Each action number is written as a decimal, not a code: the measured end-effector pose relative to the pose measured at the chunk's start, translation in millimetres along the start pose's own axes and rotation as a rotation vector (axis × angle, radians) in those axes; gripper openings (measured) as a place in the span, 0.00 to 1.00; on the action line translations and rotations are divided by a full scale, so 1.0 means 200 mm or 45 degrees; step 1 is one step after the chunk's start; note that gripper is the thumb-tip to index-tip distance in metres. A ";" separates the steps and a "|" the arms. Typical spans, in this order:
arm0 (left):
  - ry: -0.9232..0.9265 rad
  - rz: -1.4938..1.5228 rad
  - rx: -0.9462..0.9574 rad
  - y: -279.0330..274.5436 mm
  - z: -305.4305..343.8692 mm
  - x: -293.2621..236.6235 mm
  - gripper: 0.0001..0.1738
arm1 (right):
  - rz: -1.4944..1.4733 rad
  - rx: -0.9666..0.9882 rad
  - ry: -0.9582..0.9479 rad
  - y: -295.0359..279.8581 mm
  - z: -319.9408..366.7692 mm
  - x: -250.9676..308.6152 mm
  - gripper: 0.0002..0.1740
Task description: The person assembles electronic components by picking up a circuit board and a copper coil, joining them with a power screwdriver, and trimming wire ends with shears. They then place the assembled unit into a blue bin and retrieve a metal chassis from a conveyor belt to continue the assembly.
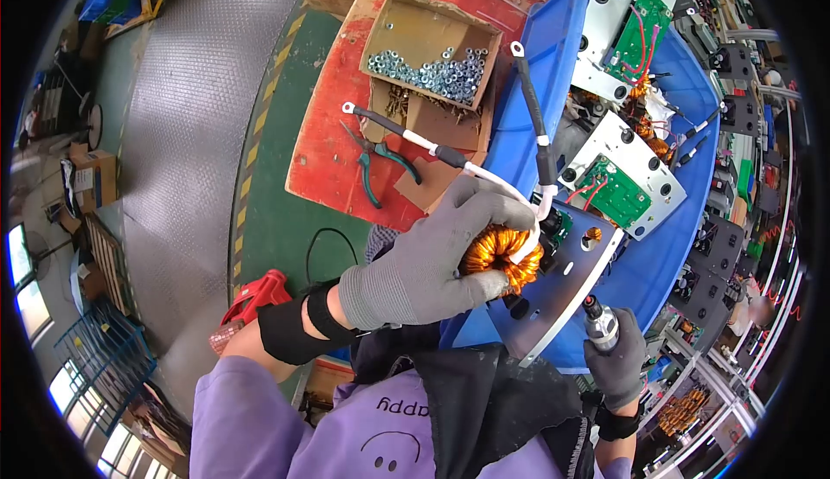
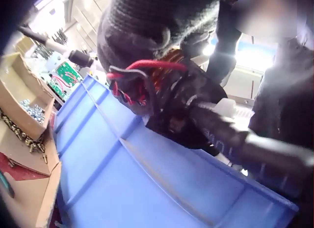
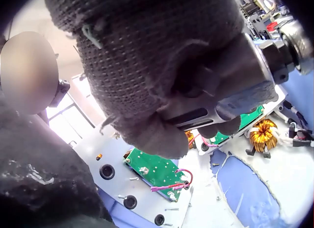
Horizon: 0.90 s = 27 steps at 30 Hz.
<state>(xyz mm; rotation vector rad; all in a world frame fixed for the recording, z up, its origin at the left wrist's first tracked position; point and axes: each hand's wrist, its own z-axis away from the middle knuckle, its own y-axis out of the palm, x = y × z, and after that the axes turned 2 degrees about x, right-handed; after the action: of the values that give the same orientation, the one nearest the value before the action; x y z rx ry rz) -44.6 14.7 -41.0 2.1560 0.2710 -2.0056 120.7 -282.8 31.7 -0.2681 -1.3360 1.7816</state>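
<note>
Copper-wound toroidal coil (image 1: pixel 487 254) is what we are pinching between the fingers and thumb of our left grip (image 1: pixel 415 263), near the left edge of the blue bin (image 1: pixel 510 142). Our right grip (image 1: pixel 619 362) is wrapping round a silver driver (image 1: pixel 603 330) at the bin's near edge. Teal-handled pliers (image 1: pixel 365 169) are lying toward the red counter's (image 1: pixel 322 163) near edge.

The red table (image 1: pixel 324 168) carries pliers (image 1: pixel 368 147) and, apparently, two cardboard boxes (image 1: pixel 411 34).
</note>
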 end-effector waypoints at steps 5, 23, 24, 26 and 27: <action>0.004 0.013 -0.005 0.01 0.01 0.00 0.29 | 0.082 0.023 0.015 0.01 -0.02 -0.01 0.24; -0.107 -0.048 -0.038 0.08 0.05 -0.05 0.28 | 0.239 -0.082 -0.214 0.03 -0.08 -0.04 0.28; -0.119 -0.063 -0.042 0.07 0.05 -0.05 0.28 | 0.235 -0.095 -0.188 0.03 -0.07 -0.05 0.28; -0.125 -0.040 -0.048 0.07 0.05 -0.07 0.28 | 0.191 -0.065 -0.173 0.02 -0.06 -0.07 0.27; -0.180 -0.035 -0.073 0.08 0.06 -0.08 0.28 | 0.203 -0.087 -0.175 0.02 -0.05 -0.08 0.26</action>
<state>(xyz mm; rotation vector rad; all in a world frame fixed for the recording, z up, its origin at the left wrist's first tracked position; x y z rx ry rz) -53.0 -4.8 -25.9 1.9760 0.3341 -2.1258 134.3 -288.8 19.5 -0.3017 -1.5111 1.9176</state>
